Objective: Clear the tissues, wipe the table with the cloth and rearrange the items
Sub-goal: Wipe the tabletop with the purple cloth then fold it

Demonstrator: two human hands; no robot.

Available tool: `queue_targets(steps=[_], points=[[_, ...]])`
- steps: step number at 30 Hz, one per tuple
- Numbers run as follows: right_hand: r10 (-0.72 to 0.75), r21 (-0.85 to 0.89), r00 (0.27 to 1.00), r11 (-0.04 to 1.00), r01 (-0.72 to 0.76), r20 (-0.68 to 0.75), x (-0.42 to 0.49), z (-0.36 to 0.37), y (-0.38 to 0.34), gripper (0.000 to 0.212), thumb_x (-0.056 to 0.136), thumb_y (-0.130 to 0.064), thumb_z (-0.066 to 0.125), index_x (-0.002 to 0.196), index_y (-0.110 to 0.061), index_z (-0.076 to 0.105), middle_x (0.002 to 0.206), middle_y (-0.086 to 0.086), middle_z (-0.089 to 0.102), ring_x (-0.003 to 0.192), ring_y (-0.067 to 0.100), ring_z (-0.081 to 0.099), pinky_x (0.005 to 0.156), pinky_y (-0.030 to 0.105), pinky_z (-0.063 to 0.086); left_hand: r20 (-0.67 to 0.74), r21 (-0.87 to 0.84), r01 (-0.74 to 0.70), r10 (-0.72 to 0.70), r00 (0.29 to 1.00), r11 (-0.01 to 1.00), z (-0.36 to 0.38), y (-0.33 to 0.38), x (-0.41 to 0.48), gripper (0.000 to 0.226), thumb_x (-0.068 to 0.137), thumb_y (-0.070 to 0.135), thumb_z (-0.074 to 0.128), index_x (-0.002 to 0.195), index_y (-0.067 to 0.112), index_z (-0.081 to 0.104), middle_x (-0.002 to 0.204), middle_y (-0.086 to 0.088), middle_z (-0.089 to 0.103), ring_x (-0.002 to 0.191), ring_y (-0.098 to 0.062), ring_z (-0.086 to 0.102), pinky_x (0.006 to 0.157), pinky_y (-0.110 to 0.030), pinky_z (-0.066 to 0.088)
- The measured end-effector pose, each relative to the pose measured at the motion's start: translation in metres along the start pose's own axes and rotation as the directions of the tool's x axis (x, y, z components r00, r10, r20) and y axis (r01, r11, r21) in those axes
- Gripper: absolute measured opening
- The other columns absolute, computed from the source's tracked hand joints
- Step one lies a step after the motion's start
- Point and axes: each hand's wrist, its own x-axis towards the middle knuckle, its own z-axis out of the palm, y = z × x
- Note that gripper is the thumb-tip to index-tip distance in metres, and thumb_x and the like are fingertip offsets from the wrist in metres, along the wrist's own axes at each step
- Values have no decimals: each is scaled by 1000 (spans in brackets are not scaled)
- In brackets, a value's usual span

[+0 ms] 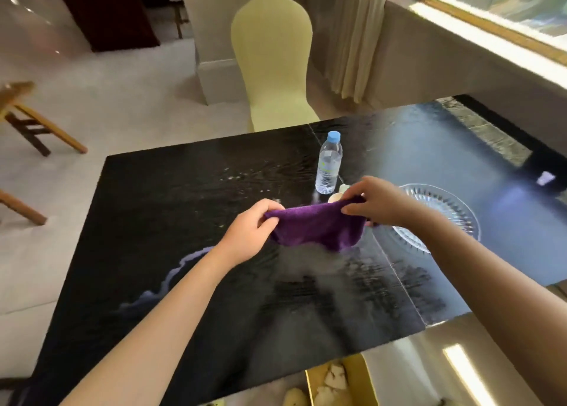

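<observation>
A purple cloth hangs stretched between both my hands, a little above the black glossy table. My left hand pinches its left edge and my right hand pinches its right edge. Behind the cloth stands a clear water bottle with a blue cap, upright near the table's middle. A cut-glass plate lies on the table to the right, partly hidden by my right forearm. A small pale object shows between bottle and right hand; I cannot tell what it is.
A chair with a pale yellow cover stands at the table's far edge. Wooden stools are on the floor at left. A yellow box with crumpled tissues sits below the table's near edge. A window ledge runs along the right.
</observation>
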Motion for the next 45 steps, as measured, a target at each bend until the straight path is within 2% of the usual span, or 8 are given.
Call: queue_targets(steps=[4, 9, 15, 19, 24, 29, 35, 45], points=[[-205, 29, 977, 979, 203, 64, 33, 31, -36, 25, 87, -24, 64, 102, -4, 70, 95, 0, 63, 101, 18, 56, 84, 19, 37, -136, -184, 203, -230, 964, 962, -19, -36, -33, 22, 100, 19, 38, 113, 24, 55, 103, 9, 58, 92, -1, 52, 75, -11, 37], [-282, 129, 951, 955, 266, 125, 73, 79, -83, 18, 89, -24, 62, 98, -10, 70, 84, 0, 64, 83, 15, 59, 76, 26, 42, -116, -85, 319, -327, 938, 944, -51, -74, -67, 38, 86, 26, 66, 120, 25, 50, 108, 11, 58, 101, -6, 56, 83, -19, 46], [-317, 235, 919, 936, 262, 234, 109, 123, -129, 16, 89, -24, 62, 98, -15, 71, 83, -4, 66, 78, 10, 58, 64, 16, 45, -209, 26, 466, -451, 868, 885, -101, -114, -91, 25, 85, 29, 66, 106, 16, 62, 97, 4, 65, 94, -13, 62, 82, -27, 51], [-331, 247, 891, 933, 261, 311, 133, 145, -165, 16, 89, -23, 62, 99, -14, 71, 78, -4, 65, 72, 9, 59, 58, 9, 46, -229, 77, 476, -449, 864, 876, -139, -140, -103, 6, 88, 25, 63, 91, 20, 61, 83, 8, 62, 84, -11, 61, 66, -18, 43], [-312, 270, 882, 937, 223, 354, 177, 170, -212, 18, 88, -21, 62, 100, -12, 72, 96, 11, 73, 88, 27, 69, 85, 41, 57, -254, 93, 489, -454, 854, 867, -199, -179, -92, 9, 88, 23, 63, 93, 17, 65, 87, 4, 66, 85, -14, 61, 73, -27, 48], [-285, 188, 926, 952, 243, 247, 236, 186, -257, 21, 89, -21, 61, 105, -12, 71, 101, 11, 73, 82, 19, 63, 80, 29, 49, -306, 176, 444, -380, 873, 879, -264, -216, -47, 10, 89, 21, 62, 95, 13, 65, 90, -1, 64, 86, -18, 61, 77, -31, 49], [-196, 195, 981, 962, 189, 16, 304, 213, -290, 24, 91, -18, 56, 109, -12, 70, 109, 6, 71, 103, 21, 62, 84, 23, 40, -394, 272, 396, -274, 877, 877, -322, -259, 25, 13, 88, 13, 61, 100, 10, 65, 96, -6, 67, 84, -21, 57, 74, -28, 44], [-208, -135, 952, 961, 241, 224, 295, 344, -245, 28, 83, -20, 62, 109, -19, 70, 120, 4, 67, 114, 28, 55, 97, 36, 44, -233, 236, 457, -406, 883, 858, -248, -381, -15, 20, 88, 9, 58, 106, 14, 66, 120, -4, 67, 118, -26, 57, 95, -35, 46]])
